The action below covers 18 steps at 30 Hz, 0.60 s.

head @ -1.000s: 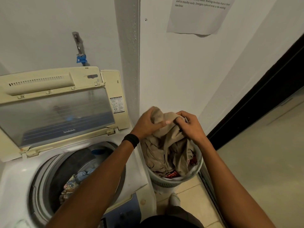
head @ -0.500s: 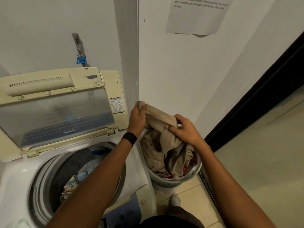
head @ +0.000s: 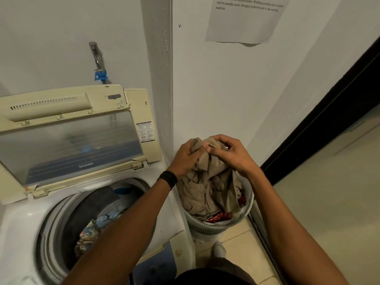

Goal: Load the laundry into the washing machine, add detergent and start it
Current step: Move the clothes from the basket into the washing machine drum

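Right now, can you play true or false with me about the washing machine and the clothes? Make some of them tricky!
1. The left hand and the right hand both grip the beige garment. True.
2. The washer's lid is shut. False: the lid stands open.
3. Some clothes already lie in the drum. True.
4. The laundry basket is empty. False: the basket holds part of the beige garment and something red.
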### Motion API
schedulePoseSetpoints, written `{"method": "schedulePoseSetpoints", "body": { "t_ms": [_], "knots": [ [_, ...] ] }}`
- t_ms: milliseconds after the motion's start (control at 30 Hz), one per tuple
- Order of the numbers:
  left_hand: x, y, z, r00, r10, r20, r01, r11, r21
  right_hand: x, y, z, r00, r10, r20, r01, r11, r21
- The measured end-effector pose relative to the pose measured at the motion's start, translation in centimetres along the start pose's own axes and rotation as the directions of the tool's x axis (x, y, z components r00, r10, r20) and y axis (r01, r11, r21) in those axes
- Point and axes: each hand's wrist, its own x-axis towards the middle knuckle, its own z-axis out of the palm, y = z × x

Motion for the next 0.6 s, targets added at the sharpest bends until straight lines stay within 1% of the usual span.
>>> {"method": "schedulePoseSetpoints", "body": {
  "t_ms": [100, 167, 267, 367, 467, 533, 567, 600],
  "knots": [
    [0.1, -0.2, -0.6, 0.997, -0.016, -0.078, 0.014, 0.999, -0.029, -0.1, 1.1, -0.8, 0.997, 0.077, 0.017, -0.075, 0.992, -0.102],
    [0.0, 0.2, -0.8, 0.995, 0.044, -0.089, -0.045, 0.999, -0.016, 0.0, 2.0, -1.3, 0.994, 0.107, 0.016, -0.102, 0.977, -0.188],
    [0.0, 0.8, -0.7, 0.987, 0.106, -0.12, -0.105, 0.994, 0.015, -0.1, 3.2, -2.3, 0.996, 0.086, 0.004, -0.081, 0.955, -0.284],
    [0.3, 0.7, -0.9, 0.978, 0.109, -0.177, -0.112, 0.994, -0.007, -0.3, 3.3, -3.4, 0.996, 0.038, -0.087, -0.057, 0.97, -0.235],
    [0.5, 0.9, -0.9, 0.977, 0.102, -0.19, -0.12, 0.989, -0.083, -0.5, 2.3, -3.0, 0.995, -0.006, -0.104, -0.003, 0.997, -0.078],
    [0.4, 1.6, -0.4, 0.985, 0.067, -0.16, -0.095, 0.98, -0.173, -0.3, 1.3, -2.0, 0.994, -0.033, -0.109, 0.031, 0.999, -0.014],
    [0.3, 2.1, 0.0, 0.992, 0.051, -0.115, -0.074, 0.977, -0.198, 0.0, 0.8, -1.4, 0.993, -0.058, -0.102, 0.055, 0.998, -0.029],
    [0.2, 2.4, 0.3, 0.997, 0.049, -0.067, -0.061, 0.981, -0.183, 0.2, 0.5, -0.8, 0.993, -0.086, -0.083, 0.08, 0.994, -0.071]
  ]
}}
